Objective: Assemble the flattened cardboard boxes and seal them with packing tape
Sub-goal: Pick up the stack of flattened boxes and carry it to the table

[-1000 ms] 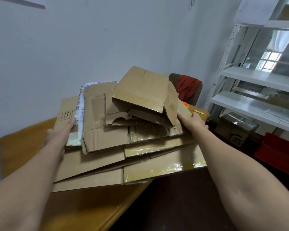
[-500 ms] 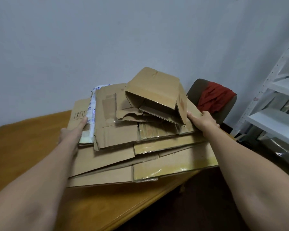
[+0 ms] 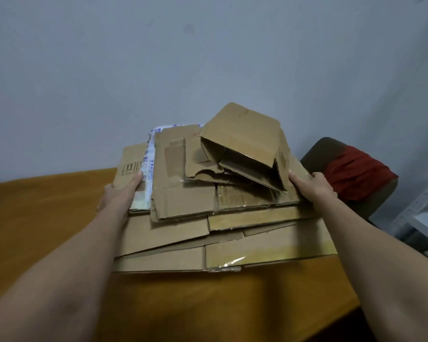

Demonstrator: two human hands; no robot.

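The pile of flat boxes (image 3: 158,233) is in the middle of the picture, on or just above the brown table (image 3: 47,218); I can't tell which. A small box (image 3: 245,141) on top is half popped open. The left hand (image 3: 120,193) grips the pile's left edge and the right hand (image 3: 311,187) its right edge, thumbs on top, probably so the wobbly heap won't slide apart.

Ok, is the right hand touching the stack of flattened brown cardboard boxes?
Touching. The head view shows the right hand gripping the stack of flattened brown cardboard boxes at its right edge, thumb lying on top.
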